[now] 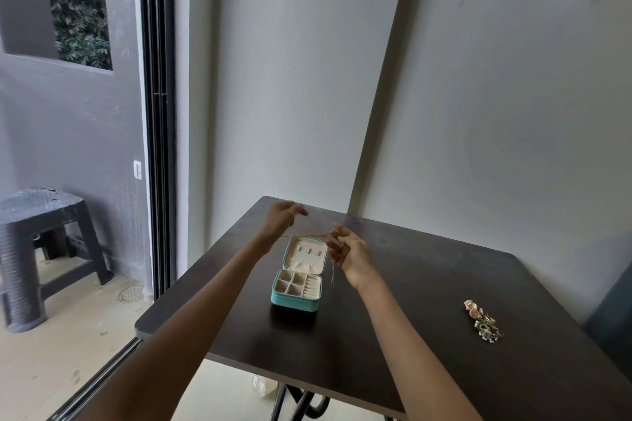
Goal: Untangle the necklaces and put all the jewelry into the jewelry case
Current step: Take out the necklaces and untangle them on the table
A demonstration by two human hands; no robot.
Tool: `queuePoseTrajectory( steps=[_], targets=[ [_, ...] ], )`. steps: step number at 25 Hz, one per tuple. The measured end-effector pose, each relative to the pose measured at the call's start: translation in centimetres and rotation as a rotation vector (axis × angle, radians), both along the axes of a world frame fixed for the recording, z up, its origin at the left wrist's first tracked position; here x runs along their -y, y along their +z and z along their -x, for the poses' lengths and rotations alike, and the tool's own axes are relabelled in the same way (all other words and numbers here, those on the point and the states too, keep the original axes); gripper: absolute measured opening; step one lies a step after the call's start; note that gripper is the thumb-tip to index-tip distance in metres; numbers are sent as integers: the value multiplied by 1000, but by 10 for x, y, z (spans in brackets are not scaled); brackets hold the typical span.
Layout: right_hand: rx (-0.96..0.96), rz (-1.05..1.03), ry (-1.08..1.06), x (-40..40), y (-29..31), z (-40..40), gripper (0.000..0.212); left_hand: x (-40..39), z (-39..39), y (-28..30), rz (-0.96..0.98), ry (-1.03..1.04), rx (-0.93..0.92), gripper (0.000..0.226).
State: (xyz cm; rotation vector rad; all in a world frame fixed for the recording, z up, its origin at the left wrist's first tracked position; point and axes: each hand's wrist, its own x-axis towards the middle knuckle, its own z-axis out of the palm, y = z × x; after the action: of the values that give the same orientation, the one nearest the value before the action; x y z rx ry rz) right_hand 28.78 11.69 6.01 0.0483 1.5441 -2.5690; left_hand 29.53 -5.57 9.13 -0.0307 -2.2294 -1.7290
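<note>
Necklaces (316, 235), fine gold chain: stretched between left hand (280, 219) fingertips, grip too blurred to tell, and right hand (349, 251) pinching fingers, tail hanging below them beside open jewelry case (297, 299); likely light, limp, snag-prone, best pinched near the knot.

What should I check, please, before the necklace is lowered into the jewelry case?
1. Jewelry case open, lid up: ok.
2. Case compartments free: ok, they look empty.
3. Chain held at both ends by left hand and right hand: cannot tell for the left, too blurred.
4. Chain untangled: cannot tell, too thin.
5. Remaining jewelry pile packed: not ok, on the table, apart from the case.
</note>
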Motion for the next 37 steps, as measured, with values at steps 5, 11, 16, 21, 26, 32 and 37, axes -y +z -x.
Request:
queuePoseTrajectory(
  steps=[5,11,16,21,26,32,37],
  targets=[
    [-139,-256,27,6,5,-3,28,1,5,-18,762,-123,70,23],
    [-181,-408,11,0,-5,-1,45,-1,4,-14,495,-109,-61,21],
    [-179,-439,35,-4,-12,-4,57,-1,-1,1,149,-130,-49,22],
    [-137,-445,58,-5,-25,-4,61,0,-5,8,-333,-136,-47,21],
    [-110,-419,33,-13,-37,-4,68,6,-3,12,-594,-64,-68,21],
    [-61,-357,-2,-25,-46,-7,71,9,-1,16,-777,-24,-118,19],
    [-25,-292,-36,-33,-50,-7,70,5,-1,13,-837,-54,-100,20]
  ],
)
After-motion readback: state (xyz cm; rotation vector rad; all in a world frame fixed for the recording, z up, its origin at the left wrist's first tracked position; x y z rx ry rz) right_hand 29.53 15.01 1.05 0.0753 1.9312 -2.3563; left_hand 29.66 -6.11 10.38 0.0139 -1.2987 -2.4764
